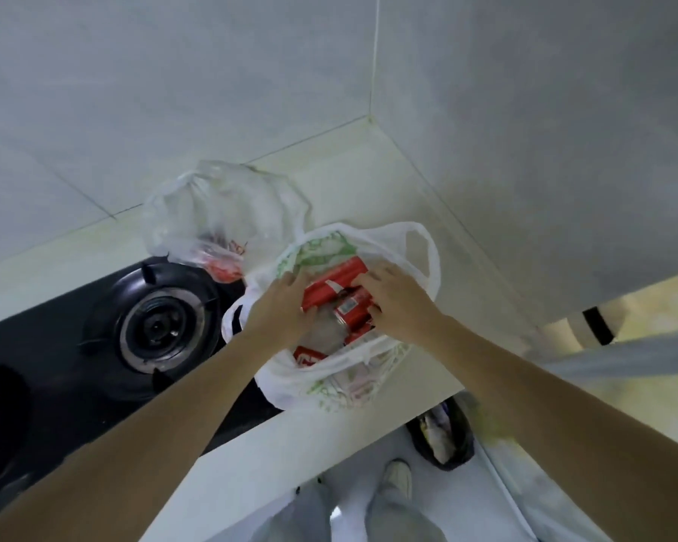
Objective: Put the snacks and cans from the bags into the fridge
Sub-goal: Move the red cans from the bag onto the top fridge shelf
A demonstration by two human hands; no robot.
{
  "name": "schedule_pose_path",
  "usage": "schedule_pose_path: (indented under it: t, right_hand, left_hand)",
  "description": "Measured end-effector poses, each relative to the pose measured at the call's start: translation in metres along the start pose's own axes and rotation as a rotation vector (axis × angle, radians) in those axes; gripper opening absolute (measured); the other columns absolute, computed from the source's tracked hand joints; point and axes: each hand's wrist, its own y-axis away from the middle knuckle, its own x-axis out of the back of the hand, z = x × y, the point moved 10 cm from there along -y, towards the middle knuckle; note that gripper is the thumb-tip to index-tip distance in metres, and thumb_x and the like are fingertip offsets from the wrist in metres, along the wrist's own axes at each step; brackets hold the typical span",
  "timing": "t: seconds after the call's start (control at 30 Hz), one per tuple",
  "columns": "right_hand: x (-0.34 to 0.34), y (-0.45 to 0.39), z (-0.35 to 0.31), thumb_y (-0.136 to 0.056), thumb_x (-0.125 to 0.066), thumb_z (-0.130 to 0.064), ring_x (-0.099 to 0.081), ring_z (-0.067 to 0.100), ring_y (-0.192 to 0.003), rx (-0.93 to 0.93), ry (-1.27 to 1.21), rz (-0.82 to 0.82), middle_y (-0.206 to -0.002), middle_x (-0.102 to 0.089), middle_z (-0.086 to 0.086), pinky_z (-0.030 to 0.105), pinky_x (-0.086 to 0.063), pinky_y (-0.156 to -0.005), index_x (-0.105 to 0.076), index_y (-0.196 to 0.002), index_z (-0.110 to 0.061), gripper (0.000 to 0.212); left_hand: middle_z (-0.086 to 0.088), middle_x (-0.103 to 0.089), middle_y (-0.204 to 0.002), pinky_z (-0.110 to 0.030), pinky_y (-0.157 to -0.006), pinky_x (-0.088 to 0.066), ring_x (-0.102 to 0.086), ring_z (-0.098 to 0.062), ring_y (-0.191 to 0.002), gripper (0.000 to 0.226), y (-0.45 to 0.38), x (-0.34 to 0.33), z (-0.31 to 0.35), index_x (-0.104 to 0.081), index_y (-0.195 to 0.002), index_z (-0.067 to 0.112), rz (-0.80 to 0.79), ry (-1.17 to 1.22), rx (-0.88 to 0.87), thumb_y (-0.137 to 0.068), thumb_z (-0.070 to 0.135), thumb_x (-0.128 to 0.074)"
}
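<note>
Both hands inside white bag [419, 244] on table [368, 174]. Left hand [280, 307] curled on end of top red can [335, 285], right hand [394, 303] clamped on other end. Can lying flat, long axis running hand to hand. More cans below. Clear snack bag [228, 213] just behind, untouched.

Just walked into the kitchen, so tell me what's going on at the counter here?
A person is unpacking groceries. Both hands are inside the white bag on the counter: the left hand and right hand close on red cans from either side. A second, clear bag sits behind it, beside the gas burner, untouched. Nothing has left the bags yet in this view; no fridge shows.
</note>
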Motion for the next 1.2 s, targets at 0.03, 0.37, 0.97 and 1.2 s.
schedule_pose_path:
  t: [0.03, 0.37, 0.97, 1.2]
  right_hand:
    - [-0.006, -0.007, 0.007, -0.086, -0.068, -0.018, -0.047, 0.030, -0.134, -0.004, 0.030, -0.010, -0.141, -0.055, 0.004, 0.048, -0.040, -0.113, -0.058, -0.132, -0.021, 0.047]
    - [-0.019, -0.040, 0.048, -0.080, -0.075, -0.016, -0.046, 0.025, -0.128, -0.043, 0.104, -0.228, -0.138, -0.050, 0.003, 0.046, -0.049, -0.101, -0.048, -0.139, -0.022, 0.065]
    - [0.041, -0.025, 0.029, -0.074, -0.091, -0.021, -0.058, 0.018, -0.114, -0.019, -0.329, 0.007, -0.125, -0.041, -0.008, 0.034, -0.059, -0.095, -0.057, -0.127, -0.023, 0.064]
    - [0.038, -0.027, 0.008, -0.072, -0.093, -0.022, -0.058, 0.012, -0.110, -0.019, -0.384, 0.115, -0.119, -0.046, -0.009, 0.028, -0.054, -0.096, -0.057, -0.126, -0.023, 0.065]
  left_hand:
    - [-0.006, -0.052, -0.127, -0.044, -0.086, -0.051, -0.052, -0.031, -0.119, 0.054, -0.007, -0.007, -0.005, -0.045, -0.141, 0.021, 0.001, -0.006, 0.017, -0.093, 0.037, -0.064]
    - [-0.002, -0.060, -0.118, -0.039, -0.081, -0.052, -0.060, -0.025, -0.106, 0.055, -0.026, -0.014, -0.017, -0.053, -0.130, 0.022, 0.094, 0.136, 0.018, -0.084, 0.039, -0.078]
    - [0.009, -0.051, -0.099, -0.039, -0.066, -0.056, -0.061, -0.017, -0.080, 0.043, 0.014, 0.066, -0.006, -0.063, -0.116, 0.029, 0.352, 0.209, -0.008, -0.079, 0.042, -0.079]
    - [0.004, -0.048, -0.106, -0.043, -0.070, -0.058, -0.059, -0.023, -0.093, 0.048, 0.009, 0.056, -0.006, -0.056, -0.122, 0.025, 0.230, 0.097, 0.018, -0.080, 0.039, -0.075]
